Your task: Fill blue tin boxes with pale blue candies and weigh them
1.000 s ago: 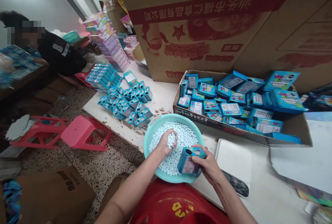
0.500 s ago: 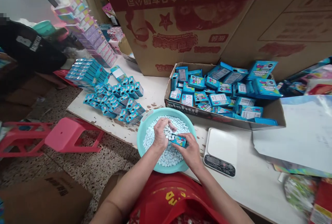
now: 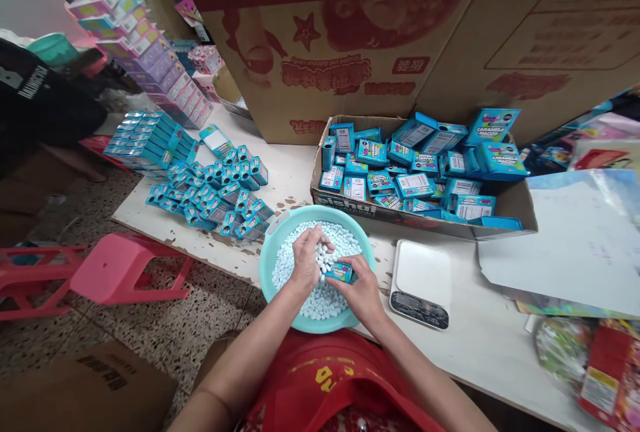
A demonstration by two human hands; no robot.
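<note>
A turquoise basin (image 3: 266, 265) at the table's front edge holds a heap of small pale-blue candies (image 3: 325, 304). Over it, my left hand (image 3: 305, 260) is cupped around a handful of candies (image 3: 324, 257). My right hand (image 3: 361, 285) grips a small blue candy box (image 3: 340, 272) between thumb and fingers, one end turned toward the candies in my left palm. The two hands are close together, the box end at the edge of the handful. Whether candies are inside the box is hidden.
Left of the basin stand several small blue boxes (image 3: 215, 195), many with round holes showing. A cardboard tray (image 3: 400, 219) of blue boxes lies behind. To the right is a kitchen scale (image 3: 421, 282). Pink stools (image 3: 117, 269) stand on the floor; a person in black (image 3: 45, 95) is far left.
The view has shifted slightly, moving the surroundings left in the picture. Both hands stay over the basin, with the candies and the box still held.
</note>
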